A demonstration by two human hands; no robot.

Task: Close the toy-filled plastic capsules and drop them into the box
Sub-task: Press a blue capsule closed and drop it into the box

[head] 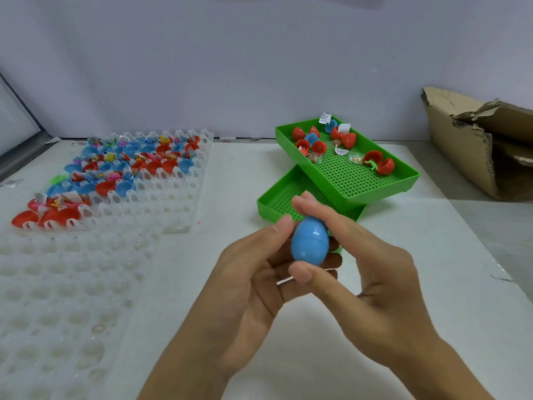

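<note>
Big white table (403,255) under everything, with a plain pale wall behind. Far off to the right of the grip, a torn cardboard box (476,145), open toward the middle, likely so closed capsules can be dropped in fast. Off to the left of the grip, a clear egg rack (161,192) full of open red and blue capsule halves with tiny toys inside, kept in cups so nothing rolls away. Nearer on that side, an empty clear rack (57,298). Just past the grip, two green trays: the upper green tray (360,174) sits slanted on the lower green tray (277,200) and holds a few open red and blue capsules with toys and paper slips (probably the ones up next).

Right in the middle, the blue capsule (310,241), held up in the air over the table. Left hand (251,278) cupped round its side and bottom, thumb on top. Right hand (372,264) pinching it end to end, finger on the tip and thumb on the base, likely to squeeze both halves together. Looks shut, or almost. Next, a drop into the box.
</note>
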